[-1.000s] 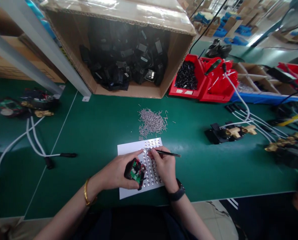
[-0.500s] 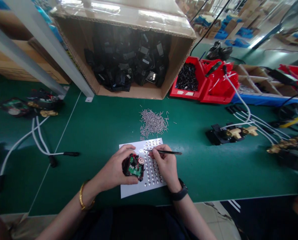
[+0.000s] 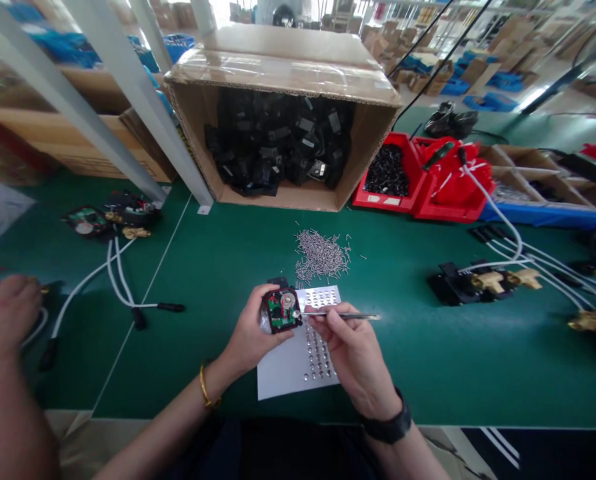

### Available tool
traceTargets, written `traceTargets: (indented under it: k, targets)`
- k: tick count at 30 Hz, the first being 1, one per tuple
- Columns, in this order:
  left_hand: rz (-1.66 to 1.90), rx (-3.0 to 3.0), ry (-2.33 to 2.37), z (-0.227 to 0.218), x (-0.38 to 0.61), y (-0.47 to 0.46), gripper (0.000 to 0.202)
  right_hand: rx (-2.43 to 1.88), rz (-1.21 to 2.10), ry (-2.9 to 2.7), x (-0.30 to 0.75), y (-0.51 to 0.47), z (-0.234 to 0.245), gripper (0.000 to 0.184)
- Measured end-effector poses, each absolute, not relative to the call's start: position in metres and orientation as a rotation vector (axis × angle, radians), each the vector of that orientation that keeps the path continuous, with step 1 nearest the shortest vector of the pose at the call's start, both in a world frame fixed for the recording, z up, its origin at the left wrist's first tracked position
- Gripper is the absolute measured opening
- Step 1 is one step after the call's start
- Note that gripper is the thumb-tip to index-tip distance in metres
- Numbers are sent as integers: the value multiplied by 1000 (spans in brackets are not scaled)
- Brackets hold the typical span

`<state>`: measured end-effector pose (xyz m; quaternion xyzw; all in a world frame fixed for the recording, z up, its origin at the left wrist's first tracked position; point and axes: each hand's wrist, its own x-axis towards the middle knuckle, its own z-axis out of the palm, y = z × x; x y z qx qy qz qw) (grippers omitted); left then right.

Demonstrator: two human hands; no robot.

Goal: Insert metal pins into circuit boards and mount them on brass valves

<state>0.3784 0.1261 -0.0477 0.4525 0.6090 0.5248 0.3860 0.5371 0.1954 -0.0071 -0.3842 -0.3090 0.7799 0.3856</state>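
Note:
My left hand point(image 3: 251, 337) grips a small black housing point(image 3: 283, 311), its open side facing up and showing a green circuit board with red wires and a round part. In my right hand point(image 3: 351, 343) is a pair of tweezers point(image 3: 363, 316), pinched between thumb and fingers. Their tips reach the right edge of the housing, where a small shiny round piece shows; whether they grip it I cannot tell. Beneath both hands lies a white sheet point(image 3: 281, 377) bearing rows of small silvery discs point(image 3: 321, 363), partly covered by my right hand.
Behind the sheet is a heap of small metal screws or pins point(image 3: 323, 255). A cardboard box point(image 3: 283, 80) of black parts stands beyond, beside red bins point(image 3: 408, 200). Cabled units with brass fittings point(image 3: 491, 281) lie right and left. Another person's hand point(image 3: 8, 310) is at far left.
My left hand has raised and tilted the housing away from the sheet. My right hand has brought the tweezers from the discs to the housing's edge. Another person's hand has come into view at left.

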Motion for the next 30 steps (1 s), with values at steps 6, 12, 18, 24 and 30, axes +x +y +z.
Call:
traceTargets:
  k: [6,12,18,24,30]
  targets:
    - [1336,1127,1529,-51,379,126,70,-993,1873,-884,522,187,-8,14]
    - [1373,1124,1521,-58,379,127,74,-1002,1836,-882,521,188,-10,15]
    - [1376,1124,1526,-54,380,127,74,-1031,1832,-872,520,187,-12,17]
    - [1361,1137,1555,-50,381,128,72,-1080,1817,-836,518,187,-13,21]
    - [1370,1111,1536,-51,381,129,72,-1087,1789,-896,517,187,-12,19]
